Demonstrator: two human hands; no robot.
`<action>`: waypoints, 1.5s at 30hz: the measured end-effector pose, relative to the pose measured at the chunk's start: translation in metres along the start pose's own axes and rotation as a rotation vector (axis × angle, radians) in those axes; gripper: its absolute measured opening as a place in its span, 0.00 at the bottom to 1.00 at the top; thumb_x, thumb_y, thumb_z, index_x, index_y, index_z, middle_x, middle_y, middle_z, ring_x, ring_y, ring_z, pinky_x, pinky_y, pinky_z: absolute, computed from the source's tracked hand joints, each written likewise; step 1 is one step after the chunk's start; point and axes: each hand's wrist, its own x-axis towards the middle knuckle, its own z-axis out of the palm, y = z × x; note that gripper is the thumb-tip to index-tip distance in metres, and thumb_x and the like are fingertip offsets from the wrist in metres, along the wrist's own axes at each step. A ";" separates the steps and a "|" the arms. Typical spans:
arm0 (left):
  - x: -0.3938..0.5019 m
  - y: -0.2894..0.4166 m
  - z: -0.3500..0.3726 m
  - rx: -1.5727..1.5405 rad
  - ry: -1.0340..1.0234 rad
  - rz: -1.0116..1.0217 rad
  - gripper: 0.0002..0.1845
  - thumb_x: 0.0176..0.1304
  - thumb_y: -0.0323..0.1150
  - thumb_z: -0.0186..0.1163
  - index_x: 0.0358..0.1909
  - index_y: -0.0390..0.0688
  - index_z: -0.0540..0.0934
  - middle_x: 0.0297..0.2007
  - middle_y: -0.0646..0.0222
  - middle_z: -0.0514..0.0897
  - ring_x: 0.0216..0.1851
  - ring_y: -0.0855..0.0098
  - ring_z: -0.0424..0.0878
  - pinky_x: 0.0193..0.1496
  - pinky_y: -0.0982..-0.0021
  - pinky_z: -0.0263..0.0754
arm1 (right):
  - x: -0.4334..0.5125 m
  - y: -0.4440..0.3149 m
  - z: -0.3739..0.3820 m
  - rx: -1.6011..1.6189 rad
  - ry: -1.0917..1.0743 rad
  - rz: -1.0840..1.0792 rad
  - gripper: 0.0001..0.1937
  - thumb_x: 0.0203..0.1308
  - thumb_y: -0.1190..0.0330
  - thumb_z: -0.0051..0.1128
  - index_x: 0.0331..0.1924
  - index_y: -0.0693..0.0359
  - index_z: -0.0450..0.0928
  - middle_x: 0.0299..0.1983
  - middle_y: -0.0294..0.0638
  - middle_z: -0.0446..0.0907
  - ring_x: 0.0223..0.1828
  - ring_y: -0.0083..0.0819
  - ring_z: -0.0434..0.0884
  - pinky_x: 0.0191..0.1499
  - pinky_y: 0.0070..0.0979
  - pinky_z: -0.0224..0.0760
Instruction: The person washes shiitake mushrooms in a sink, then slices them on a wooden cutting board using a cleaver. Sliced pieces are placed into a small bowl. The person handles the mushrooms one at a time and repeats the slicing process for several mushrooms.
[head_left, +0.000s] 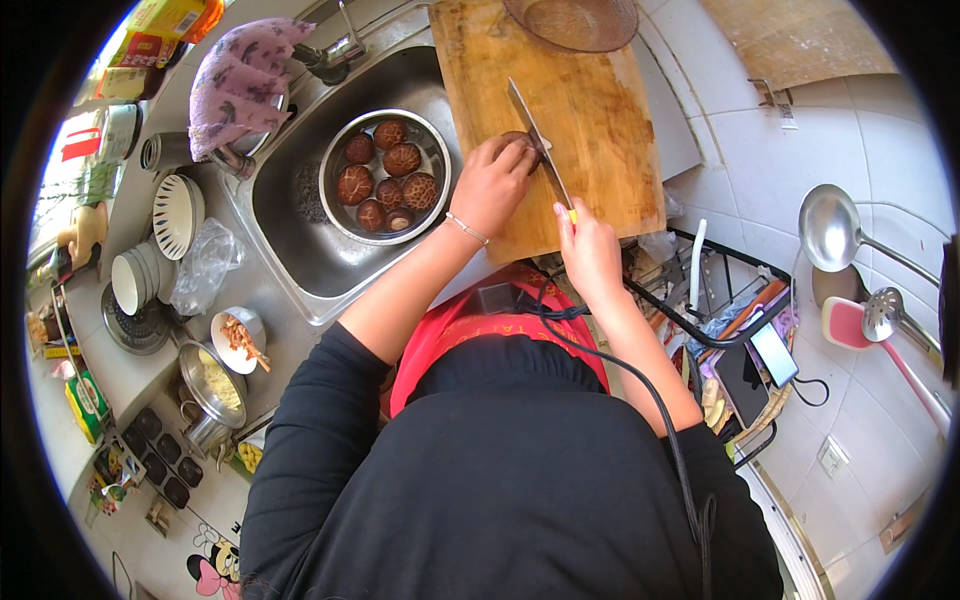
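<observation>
My right hand (587, 244) grips the handle of a kitchen knife (536, 135), its blade standing over the wooden cutting board (607, 150). Against the blade's left side, my left hand (501, 176) holds a dark brown mushroom (517, 138) down on the board; the fingers partly hide it. A small pale piece (546, 143) shows just right of the blade. Left of the board, a round metal bowl (328, 176) in the sink holds several brown shiitake mushrooms (402, 159) in water. At the board's far end sits a brownish transparent bowl (574, 22).
The board overlaps the right side of the steel sink (289, 259). A faucet draped with a pink cloth (240, 86) stands beyond it. On the left counter are a bowl of reddish food (251, 322), stacked bowls (131, 285) and a plastic bag (206, 266). A wire basket (784, 315) stands at right.
</observation>
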 end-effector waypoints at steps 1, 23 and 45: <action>-0.001 -0.001 0.000 -0.006 -0.023 -0.004 0.23 0.53 0.30 0.67 0.53 0.41 0.82 0.54 0.68 0.81 0.58 0.61 0.77 0.61 0.60 0.75 | 0.004 0.002 0.004 0.010 0.001 -0.008 0.18 0.76 0.56 0.51 0.48 0.65 0.80 0.26 0.60 0.82 0.31 0.61 0.84 0.35 0.53 0.76; -0.002 0.001 0.000 0.012 0.015 0.012 0.20 0.53 0.29 0.64 0.51 0.41 0.83 0.52 0.70 0.81 0.55 0.63 0.77 0.58 0.61 0.76 | -0.018 0.011 -0.014 0.143 0.028 -0.035 0.20 0.76 0.59 0.54 0.52 0.72 0.80 0.28 0.64 0.81 0.33 0.61 0.84 0.35 0.47 0.75; -0.008 0.002 0.001 -0.053 0.036 -0.042 0.19 0.55 0.30 0.67 0.51 0.40 0.83 0.53 0.67 0.83 0.56 0.60 0.78 0.60 0.60 0.76 | 0.008 0.015 0.015 0.174 0.001 0.001 0.17 0.77 0.58 0.51 0.44 0.67 0.78 0.26 0.62 0.80 0.31 0.63 0.82 0.33 0.52 0.72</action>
